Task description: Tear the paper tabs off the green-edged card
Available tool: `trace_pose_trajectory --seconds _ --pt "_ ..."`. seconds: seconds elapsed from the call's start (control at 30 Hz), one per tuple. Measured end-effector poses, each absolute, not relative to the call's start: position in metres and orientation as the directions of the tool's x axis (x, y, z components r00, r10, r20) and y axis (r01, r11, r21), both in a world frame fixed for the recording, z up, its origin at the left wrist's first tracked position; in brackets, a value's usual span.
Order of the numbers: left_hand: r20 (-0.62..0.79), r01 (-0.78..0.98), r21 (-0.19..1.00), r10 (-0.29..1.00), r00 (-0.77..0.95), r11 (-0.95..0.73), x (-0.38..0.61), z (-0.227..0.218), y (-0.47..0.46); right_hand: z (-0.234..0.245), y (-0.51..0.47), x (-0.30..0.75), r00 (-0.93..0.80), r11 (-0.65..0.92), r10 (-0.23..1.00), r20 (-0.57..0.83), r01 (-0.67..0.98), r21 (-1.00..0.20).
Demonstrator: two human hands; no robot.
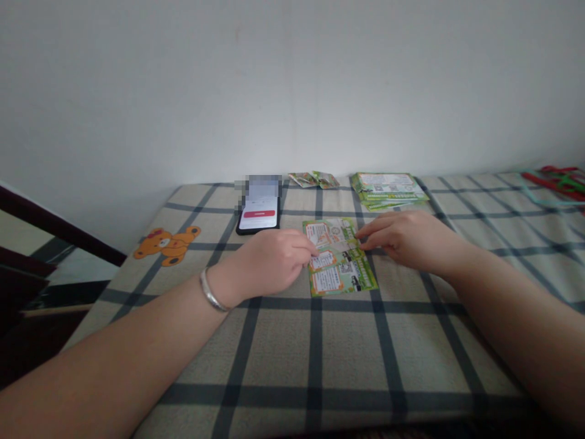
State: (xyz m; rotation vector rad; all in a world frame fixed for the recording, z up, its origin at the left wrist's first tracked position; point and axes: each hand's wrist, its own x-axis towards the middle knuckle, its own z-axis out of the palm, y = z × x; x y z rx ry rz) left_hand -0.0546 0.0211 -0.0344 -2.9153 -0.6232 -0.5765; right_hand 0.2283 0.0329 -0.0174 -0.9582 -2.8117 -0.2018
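A flat green printed packet, with orange-framed text panels and a crease across its middle, lies on the checked tablecloth in front of me. The fingers of my left hand are closed at its left edge, near the crease. On the opposite edge, my right hand pinches the packet between thumb and fingers. A silver bangle circles my left wrist. Behind my right hand is a stack of similar green packets, slightly fanned. Smaller folded green packets lie by the wall.
A phone with a lit screen stands left of the packets, its upper part pixelated. An orange bear cutout lies near the table's left edge. Red and green items sit in a clear tray at far right. The white wall bounds the back.
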Motion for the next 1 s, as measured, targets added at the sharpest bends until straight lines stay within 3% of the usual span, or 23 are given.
trace_pose_trajectory --seconds 0.17,0.27,0.5,1.0 --pt "0.368 0.436 -0.075 0.382 0.848 -0.897 -0.053 -0.035 0.018 -0.023 0.031 0.219 -0.659 0.674 0.72 0.218 0.738 0.006" --pt "0.364 0.492 -0.056 0.442 0.82 -0.869 -0.053 -0.036 0.018 -0.025 0.027 0.208 -0.502 0.53 0.82 0.276 0.847 -0.034" --pt "0.343 0.527 0.009 0.497 0.797 -0.85 -0.048 -0.037 0.016 -0.031 0.03 0.202 -0.66 0.708 0.691 0.295 0.701 -0.089" --pt "0.38 0.601 0.075 0.58 0.72 -0.795 -0.048 -0.047 0.021 -0.039 0.024 0.191 -0.655 0.733 0.673 0.343 0.651 -0.196"
